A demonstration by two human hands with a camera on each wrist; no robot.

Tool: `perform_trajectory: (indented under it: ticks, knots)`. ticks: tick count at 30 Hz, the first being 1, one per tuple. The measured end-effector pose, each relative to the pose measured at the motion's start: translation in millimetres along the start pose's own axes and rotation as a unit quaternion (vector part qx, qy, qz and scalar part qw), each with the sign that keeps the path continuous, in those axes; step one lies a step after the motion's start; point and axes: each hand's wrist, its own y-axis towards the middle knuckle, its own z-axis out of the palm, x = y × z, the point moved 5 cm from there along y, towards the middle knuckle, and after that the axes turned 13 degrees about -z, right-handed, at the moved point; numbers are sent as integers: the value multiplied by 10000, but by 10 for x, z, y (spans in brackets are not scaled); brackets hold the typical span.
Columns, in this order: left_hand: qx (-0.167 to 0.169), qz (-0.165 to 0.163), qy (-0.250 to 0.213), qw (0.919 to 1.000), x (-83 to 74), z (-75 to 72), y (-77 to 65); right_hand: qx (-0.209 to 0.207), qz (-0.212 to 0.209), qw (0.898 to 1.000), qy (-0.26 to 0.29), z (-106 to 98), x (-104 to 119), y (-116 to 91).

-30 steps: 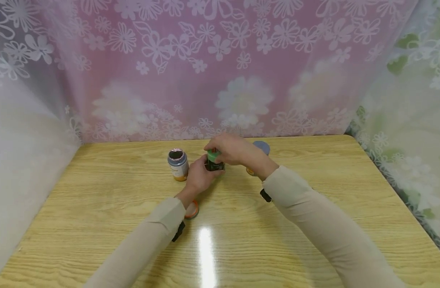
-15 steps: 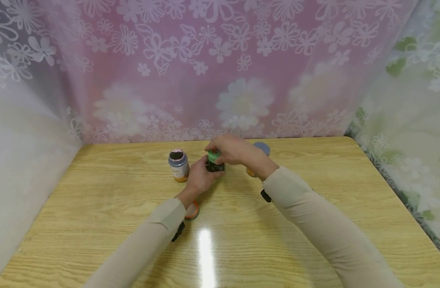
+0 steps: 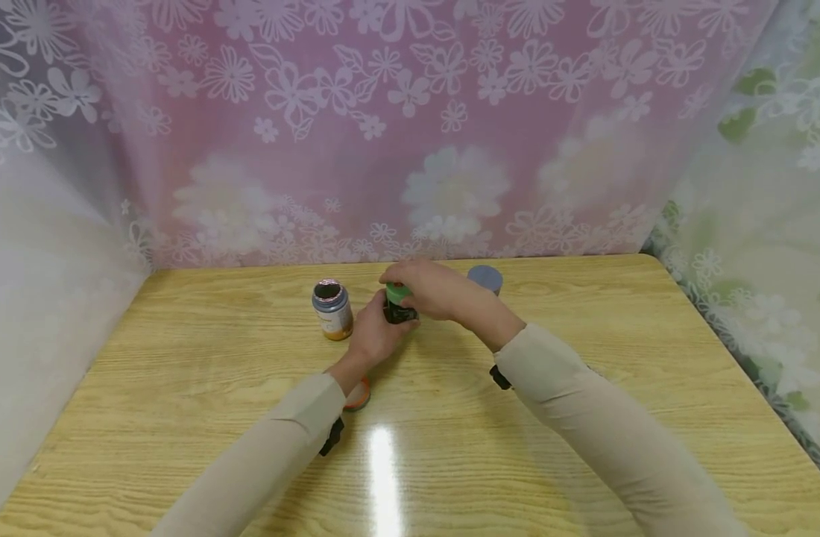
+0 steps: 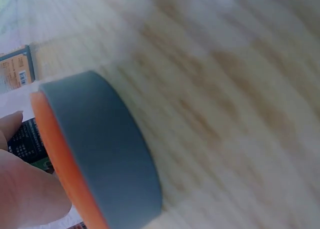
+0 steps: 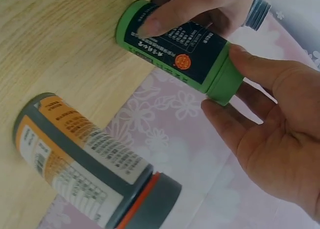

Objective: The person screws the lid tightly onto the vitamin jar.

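Note:
A small green bottle [image 5: 197, 56] with a dark label stands on the table between both hands. My left hand [image 3: 373, 334] grips its body from the left, the thumb lying across the label in the right wrist view. From above, the fingers and thumb of my right hand [image 3: 440, 291] pinch the bottle's green cap [image 5: 226, 84]. The cap sits on the bottle's top. Beneath my left wrist lies a loose grey lid [image 4: 107, 144] with an orange inner ring, close to the camera in the left wrist view.
Left of the hands stands an uncapped grey jar [image 3: 333, 317] with a white and orange label. Behind the right wrist is a similar capped jar [image 5: 85, 159], partly hidden in the head view. A floral curtain [image 3: 410, 149] hangs along the table's back edge.
My right hand and wrist have dropped slightly and come a little nearer, covering more of the capped jar. Its fingers are still on the cap, and my left hand keeps its place.

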Motion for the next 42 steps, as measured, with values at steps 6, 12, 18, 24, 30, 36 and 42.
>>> perform_trajectory:
  ticks: [6,12,18,24,30,36,42]
  knots:
    - [394,120,-675,9969,-25,-47,-66,-70,-183,9997,-144,17,-3,-12]
    - [489,494,-935,9932,-106,-146,-159,-22,-4,9996,-268,44,-47,-54]
    - [209,928,-686,9931,-257,-268,-275,-115,387,9992,-24,71,-142,-178]
    - [-282,1292,-285,9908,-428,-426,-409,-220,621,9976,-208,34,-179,-290]
    - [-720,1361,598,9863,-561,-650,-469,-336,677,9953,-612,8,-163,-373]
    - [-1188,1730,1368,9681,-545,-950,-401,-441,643,9927,-915,0,-104,-420]
    - [-1521,1962,1819,9515,-409,-1239,-333,-459,748,9916,-946,26,-67,-423]
